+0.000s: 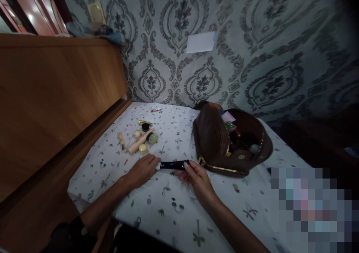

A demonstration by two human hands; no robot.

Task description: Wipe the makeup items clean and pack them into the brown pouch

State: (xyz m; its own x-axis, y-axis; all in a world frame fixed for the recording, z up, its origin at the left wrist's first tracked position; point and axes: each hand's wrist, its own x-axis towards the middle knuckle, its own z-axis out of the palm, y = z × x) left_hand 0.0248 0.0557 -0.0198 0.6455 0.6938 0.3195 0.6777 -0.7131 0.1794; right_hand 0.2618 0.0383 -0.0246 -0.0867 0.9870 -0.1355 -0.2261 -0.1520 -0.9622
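A slim, glossy black tube-like item (172,165) with a pale left end stretches between my two hands, low above the patterned cloth. My left hand (144,170) has its fingers closed on the pale end. The black right end is pinched between the thumb and fingers of my right hand (198,178). To the right of that hand stands a brown zippered bag (213,133), its lid folded open and small items inside. Beyond my left hand lie a beige tube (138,142), a green-tinted jar (152,138), a small yellow jar (143,148) and a black-lidded pot (145,127).
A white patterned cloth (179,223) covers the surface. A brush-like item (121,140), a gold tube (145,123) and a pink item (156,110) lie toward the back. A wooden cabinet (61,95) borders the left; a patterned wall (168,28) stands behind.
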